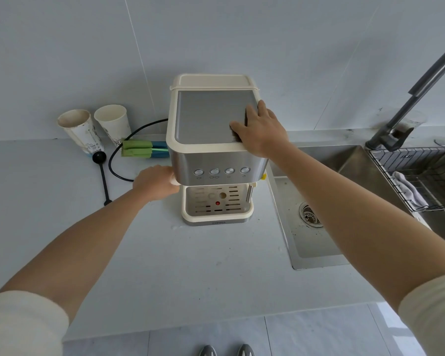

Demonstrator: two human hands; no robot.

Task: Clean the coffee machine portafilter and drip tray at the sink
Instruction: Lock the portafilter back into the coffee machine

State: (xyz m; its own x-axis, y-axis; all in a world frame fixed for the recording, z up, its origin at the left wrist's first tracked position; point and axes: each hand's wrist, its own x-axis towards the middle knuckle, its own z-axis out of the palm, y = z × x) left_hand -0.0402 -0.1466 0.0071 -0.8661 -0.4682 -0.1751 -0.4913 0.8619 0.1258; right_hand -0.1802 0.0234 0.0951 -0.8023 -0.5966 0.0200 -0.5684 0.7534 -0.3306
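Observation:
The cream and steel coffee machine (pixel 216 140) stands on the counter. My right hand (pixel 261 129) lies flat on the right of its metal top, fingers spread. My left hand (pixel 156 182) is curled round the cream portafilter handle (pixel 174 180) at the machine's left side, under the button panel; only the handle's end shows and the portafilter's basket is hidden. The cream slotted drip tray (pixel 217 204), with a red float in its middle, sits in the machine's base.
Two used paper cups (pixel 81 131), a black scoop (pixel 102 170), green and blue brushes (pixel 144 149) and the black power cable (pixel 118 160) lie to the machine's left. The steel sink (pixel 311 222) on the right holds a wire basket (pixel 421 176) with a white cloth. A grey tap (pixel 421 93) rises behind it.

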